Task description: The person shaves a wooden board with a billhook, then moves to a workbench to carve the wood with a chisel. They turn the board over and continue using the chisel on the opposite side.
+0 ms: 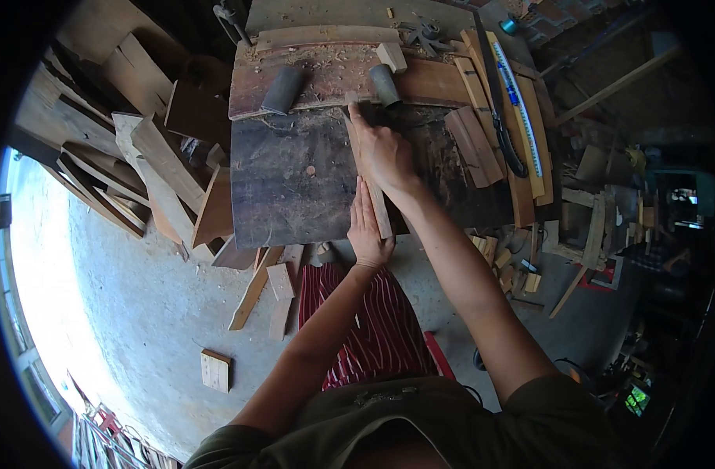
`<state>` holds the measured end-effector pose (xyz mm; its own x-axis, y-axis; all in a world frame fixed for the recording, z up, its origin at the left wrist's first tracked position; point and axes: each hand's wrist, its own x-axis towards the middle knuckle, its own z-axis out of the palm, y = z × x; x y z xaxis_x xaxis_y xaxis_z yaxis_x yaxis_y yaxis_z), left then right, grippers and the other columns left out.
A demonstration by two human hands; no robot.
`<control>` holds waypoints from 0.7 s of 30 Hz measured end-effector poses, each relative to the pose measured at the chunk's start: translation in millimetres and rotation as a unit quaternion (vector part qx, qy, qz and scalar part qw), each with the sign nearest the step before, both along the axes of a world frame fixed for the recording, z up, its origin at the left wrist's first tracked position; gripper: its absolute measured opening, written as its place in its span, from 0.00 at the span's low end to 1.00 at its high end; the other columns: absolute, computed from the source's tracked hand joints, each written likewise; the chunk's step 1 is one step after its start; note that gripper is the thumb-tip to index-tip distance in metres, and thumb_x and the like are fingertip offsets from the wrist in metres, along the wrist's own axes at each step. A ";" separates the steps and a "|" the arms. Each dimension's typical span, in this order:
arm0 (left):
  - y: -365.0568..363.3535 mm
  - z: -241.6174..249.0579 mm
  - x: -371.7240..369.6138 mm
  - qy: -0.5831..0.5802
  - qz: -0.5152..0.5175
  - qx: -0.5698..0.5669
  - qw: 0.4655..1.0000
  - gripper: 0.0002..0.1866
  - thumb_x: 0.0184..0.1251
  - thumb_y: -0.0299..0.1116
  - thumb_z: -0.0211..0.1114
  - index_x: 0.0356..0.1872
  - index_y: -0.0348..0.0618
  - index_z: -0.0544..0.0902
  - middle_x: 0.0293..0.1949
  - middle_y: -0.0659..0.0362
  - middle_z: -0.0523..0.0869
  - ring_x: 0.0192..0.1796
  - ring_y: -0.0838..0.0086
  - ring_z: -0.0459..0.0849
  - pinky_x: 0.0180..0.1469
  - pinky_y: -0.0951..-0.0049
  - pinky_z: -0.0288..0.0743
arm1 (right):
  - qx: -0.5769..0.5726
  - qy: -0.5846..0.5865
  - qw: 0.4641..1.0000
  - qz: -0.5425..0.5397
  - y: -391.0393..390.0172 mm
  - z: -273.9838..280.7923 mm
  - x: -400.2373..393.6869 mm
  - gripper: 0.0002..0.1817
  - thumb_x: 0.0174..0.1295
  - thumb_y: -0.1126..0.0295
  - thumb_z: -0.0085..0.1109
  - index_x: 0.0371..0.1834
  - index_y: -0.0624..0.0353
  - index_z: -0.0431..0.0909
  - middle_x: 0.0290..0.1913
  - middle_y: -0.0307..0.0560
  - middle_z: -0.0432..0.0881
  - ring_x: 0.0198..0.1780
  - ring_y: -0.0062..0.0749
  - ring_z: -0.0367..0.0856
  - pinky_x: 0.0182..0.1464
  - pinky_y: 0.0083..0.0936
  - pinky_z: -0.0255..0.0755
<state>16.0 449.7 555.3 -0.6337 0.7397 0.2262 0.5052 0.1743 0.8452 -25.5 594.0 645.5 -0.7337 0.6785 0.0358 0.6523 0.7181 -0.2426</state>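
Note:
A narrow wooden strip [382, 218] lies lengthwise on the dark bench top [279, 187], its near end at the front edge. My right hand [385, 156] grips the strip's far half, with the index finger stretched along it toward the tip. Nearer to me, my left hand [367, 233] holds the near end, its fingers extended along the left side. Its thumb is mostly hidden. Two dark cylinders, a left one [282, 90] and a right one [386, 86], rest beyond the strip's far end.
Right of my hands lie a wooden block [475, 147], a handsaw [498, 117] and a blue-and-white ruler-like strip [521, 109]. A pale block [391, 56] sits among shavings at the back. Boards [166, 160] lean at left; offcuts and a small block [215, 370] lie on the floor.

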 end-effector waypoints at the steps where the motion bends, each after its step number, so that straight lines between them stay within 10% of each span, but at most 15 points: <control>1: -1.2 0.2 -0.1 0.004 0.001 0.000 1.000 0.45 0.61 0.30 0.57 0.79 0.35 0.48 0.77 0.41 0.58 0.71 0.42 0.67 0.70 0.56 0.69 | 0.000 0.004 1.000 0.001 -1.6 -0.1 0.7 0.36 0.62 0.72 0.53 0.77 0.47 0.61 0.29 0.58 0.86 0.32 0.52 0.89 0.34 0.46 0.84; 21: 1.6 -6.1 4.4 -0.006 0.005 0.008 1.000 0.41 0.64 0.34 0.54 0.78 0.34 0.49 0.76 0.40 0.59 0.71 0.42 0.68 0.70 0.55 0.69 | -0.079 -0.033 0.996 0.007 -27.6 13.8 32.8 0.44 0.59 0.71 0.61 0.80 0.49 0.53 0.35 0.62 0.86 0.36 0.60 0.87 0.38 0.48 0.82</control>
<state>20.4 451.3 549.3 -0.6437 0.7298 0.2304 0.4932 0.1654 0.8540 7.3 566.4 659.3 -0.7400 0.6620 -0.1190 0.6610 0.6833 -0.3100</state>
